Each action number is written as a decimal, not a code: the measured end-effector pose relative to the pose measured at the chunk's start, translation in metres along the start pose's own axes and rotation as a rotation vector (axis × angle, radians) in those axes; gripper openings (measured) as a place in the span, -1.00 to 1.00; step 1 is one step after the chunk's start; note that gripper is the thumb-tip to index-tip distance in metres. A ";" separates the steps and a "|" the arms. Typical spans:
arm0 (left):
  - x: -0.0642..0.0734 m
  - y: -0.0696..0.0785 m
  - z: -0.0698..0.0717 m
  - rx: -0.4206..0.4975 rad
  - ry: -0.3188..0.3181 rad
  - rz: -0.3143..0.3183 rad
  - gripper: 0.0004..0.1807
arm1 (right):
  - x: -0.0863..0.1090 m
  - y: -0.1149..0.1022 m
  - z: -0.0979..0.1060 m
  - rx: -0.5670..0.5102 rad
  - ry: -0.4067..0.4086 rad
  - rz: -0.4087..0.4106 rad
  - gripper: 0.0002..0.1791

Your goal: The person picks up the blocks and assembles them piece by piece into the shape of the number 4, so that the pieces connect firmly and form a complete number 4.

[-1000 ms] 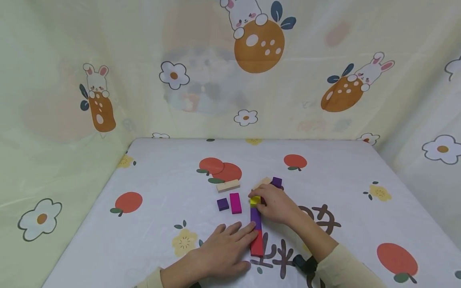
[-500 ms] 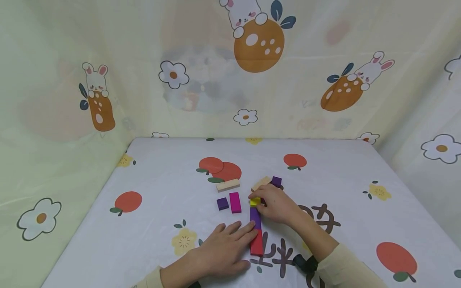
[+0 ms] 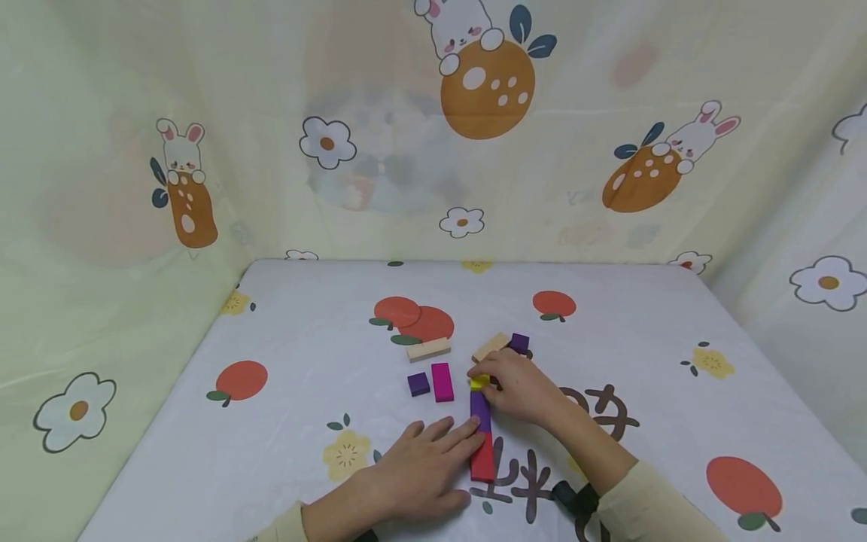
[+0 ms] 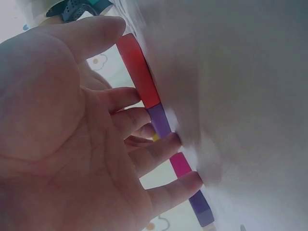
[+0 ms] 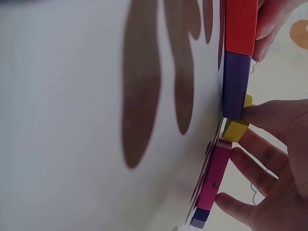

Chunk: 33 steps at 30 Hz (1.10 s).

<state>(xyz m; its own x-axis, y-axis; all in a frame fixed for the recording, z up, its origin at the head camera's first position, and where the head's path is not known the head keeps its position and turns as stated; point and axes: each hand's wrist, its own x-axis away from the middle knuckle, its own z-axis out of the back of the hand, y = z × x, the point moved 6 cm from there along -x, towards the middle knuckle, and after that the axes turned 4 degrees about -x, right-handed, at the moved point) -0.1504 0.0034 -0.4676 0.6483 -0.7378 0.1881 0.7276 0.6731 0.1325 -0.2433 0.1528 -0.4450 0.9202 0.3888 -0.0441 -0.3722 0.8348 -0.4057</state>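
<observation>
In the head view, a red block [image 3: 482,458], a purple block [image 3: 480,412] and a yellow block [image 3: 479,382] lie end to end in a line. My left hand [image 3: 423,467] rests beside them on the left, fingers spread, index and middle fingertips at the red and purple blocks. My right hand [image 3: 518,384] pinches the yellow block at the far end between thumb and fingers, covering part of it. In the right wrist view, a magenta block [image 5: 215,175] lies beside the right fingers; the hand hides most of it in the head view.
Left of the line lie a dark purple cube [image 3: 418,384] and another magenta block [image 3: 442,382]. Behind are two plain wooden blocks, the left wooden block [image 3: 428,349] and the right wooden block [image 3: 491,345], plus a second purple cube [image 3: 519,343]. A printed cloth [image 3: 305,324] covers the table.
The right fingers have shifted very slightly over the yellow block, which shows a little less. The left hand and the other blocks stay in place.
</observation>
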 end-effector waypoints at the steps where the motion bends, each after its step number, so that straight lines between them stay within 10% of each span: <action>1: 0.000 0.000 0.000 0.001 0.000 0.001 -0.16 | 0.000 0.000 0.000 0.000 0.002 0.005 -0.72; 33: -0.002 -0.001 -0.003 -0.005 -0.010 -0.001 -0.16 | 0.004 -0.002 -0.001 0.021 0.035 0.068 -0.73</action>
<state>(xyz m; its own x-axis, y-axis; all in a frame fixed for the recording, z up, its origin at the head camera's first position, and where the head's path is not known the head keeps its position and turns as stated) -0.1516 0.0040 -0.4707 0.6455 -0.7377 0.1978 0.7292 0.6723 0.1278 -0.2390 0.1520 -0.4456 0.8965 0.4310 -0.1030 -0.4357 0.8151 -0.3817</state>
